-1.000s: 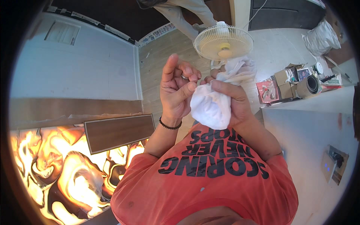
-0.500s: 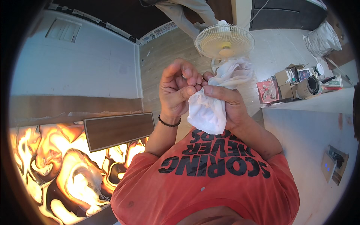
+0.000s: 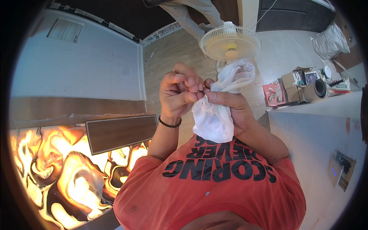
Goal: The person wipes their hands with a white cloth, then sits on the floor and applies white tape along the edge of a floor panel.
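Left hand [image 3: 176, 92] curled tighter now, mid-frame, can't tell if pinching; right hand [image 3: 237, 109] pinches cloth [image 3: 214, 123]. Finer fiddling, imo.

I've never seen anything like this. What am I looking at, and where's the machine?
There's no machine at work: these are a person's bare hands, seen by a camera worn on the head, looking down past their red shirt. The right hand grips a white cloth. The left hand has its fingertips beside it; whether they pinch it is unclear. Beyond stands a fan; to the right are a box and a dark roll.
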Demonstrator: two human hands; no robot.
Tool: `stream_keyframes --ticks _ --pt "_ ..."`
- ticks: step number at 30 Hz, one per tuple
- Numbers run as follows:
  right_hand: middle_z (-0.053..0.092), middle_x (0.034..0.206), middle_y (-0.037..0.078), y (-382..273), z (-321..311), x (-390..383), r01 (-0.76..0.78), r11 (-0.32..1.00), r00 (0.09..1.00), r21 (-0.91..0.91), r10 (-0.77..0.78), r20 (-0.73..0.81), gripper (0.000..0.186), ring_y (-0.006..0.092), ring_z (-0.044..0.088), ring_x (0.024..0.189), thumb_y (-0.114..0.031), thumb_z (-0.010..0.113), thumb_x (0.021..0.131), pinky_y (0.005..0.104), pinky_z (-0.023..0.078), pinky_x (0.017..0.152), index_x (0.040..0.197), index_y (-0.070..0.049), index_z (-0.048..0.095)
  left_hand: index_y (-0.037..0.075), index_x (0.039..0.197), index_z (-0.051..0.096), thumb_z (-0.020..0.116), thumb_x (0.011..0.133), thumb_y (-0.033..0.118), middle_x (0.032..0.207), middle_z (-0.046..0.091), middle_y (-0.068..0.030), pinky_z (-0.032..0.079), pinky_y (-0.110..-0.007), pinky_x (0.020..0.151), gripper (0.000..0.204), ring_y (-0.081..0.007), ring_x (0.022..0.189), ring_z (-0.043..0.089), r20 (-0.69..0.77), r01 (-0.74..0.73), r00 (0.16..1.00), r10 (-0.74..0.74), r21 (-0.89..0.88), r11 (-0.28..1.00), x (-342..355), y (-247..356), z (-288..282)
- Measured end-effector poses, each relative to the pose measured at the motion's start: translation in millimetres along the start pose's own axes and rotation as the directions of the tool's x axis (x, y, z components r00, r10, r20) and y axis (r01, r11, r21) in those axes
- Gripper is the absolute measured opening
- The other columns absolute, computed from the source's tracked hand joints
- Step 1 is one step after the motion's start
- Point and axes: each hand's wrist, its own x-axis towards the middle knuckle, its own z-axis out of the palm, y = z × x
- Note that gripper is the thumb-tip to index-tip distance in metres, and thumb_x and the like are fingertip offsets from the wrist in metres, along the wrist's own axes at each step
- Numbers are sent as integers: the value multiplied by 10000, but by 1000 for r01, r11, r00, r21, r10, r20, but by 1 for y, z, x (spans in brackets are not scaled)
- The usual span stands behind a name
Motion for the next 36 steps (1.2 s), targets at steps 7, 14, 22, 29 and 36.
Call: stream_keyframes --ticks 7,14,22,29,36 --pt "676 986 54 -4 2 2 -16 998 1000 -57 16 -1 250 158 699 905 -26 747 895 300 571 781 1104 -42 611 145 1238 693 787 837 -29 1020 586 -62 565 -356 812 447 -197 900 616 39 -28 999 25 60 998 9 4 0" --pt "670 957 51 -5 0 6 -8 994 1000 -105 9 2 247 151 694 869 -8 741 875 291 562 748 1078 -43 605 81 1087 726 801 834 -4 989 592 -71 569 -360 777 278 -214 878 620 29 -17 1000 13 143 990 10 9 -3" --pt "659 958 37 -7 7 5 17 981 999 -192 -23 -27 263 122 676 848 -1 732 876 261 540 712 1086 -55 583 59 978 717 793 849 1 967 586 -74 563 -347 756 161 -211 856 605 32 -27 999 21 208 978 11 11 -4" --pt "656 951 35 -5 9 5 41 977 998 -210 -49 -31 281 124 670 840 5 741 871 266 537 711 1094 -63 585 55 947 711 784 857 1 959 578 -74 566 -343 760 128 -206 864 591 17 -29 1000 26 169 985 11 10 -1" --pt "648 966 37 -6 13 5 64 974 996 -217 -76 -49 321 139 668 861 24 755 849 284 540 727 1101 -70 580 53 916 711 772 877 22 963 577 -79 568 -346 764 79 -209 865 589 32 -33 999 26 219 975 12 12 -2"
